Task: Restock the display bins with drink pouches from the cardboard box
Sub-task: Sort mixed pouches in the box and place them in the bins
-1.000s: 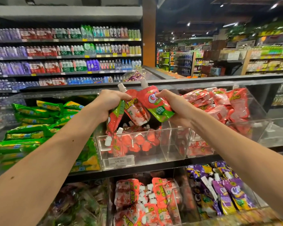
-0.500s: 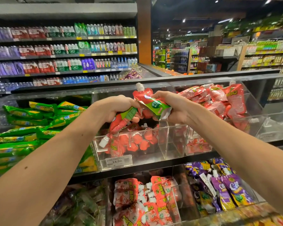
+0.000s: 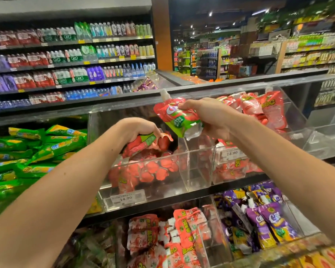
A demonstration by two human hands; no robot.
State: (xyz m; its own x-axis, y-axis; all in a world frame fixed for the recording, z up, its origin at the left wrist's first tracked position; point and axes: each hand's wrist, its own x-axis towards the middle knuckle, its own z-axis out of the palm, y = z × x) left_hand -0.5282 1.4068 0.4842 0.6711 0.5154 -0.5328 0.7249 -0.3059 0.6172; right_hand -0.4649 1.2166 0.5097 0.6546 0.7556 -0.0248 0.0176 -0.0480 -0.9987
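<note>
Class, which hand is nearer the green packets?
Left. The left hand is just right of the green packets; the right hand is farther right.

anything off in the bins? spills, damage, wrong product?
Nothing spilled or torn that I can see. The red pouches lie jumbled in the centre bin, not faced. The left hand grips a green-banded pouch low over them; the right hand holds another pouch above the divider.

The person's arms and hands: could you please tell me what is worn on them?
Nothing is worn. The left hand and right hand are bare, with no gloves, rings or watch visible; the left forearm and right forearm are uncovered, no sleeve showing.
</note>
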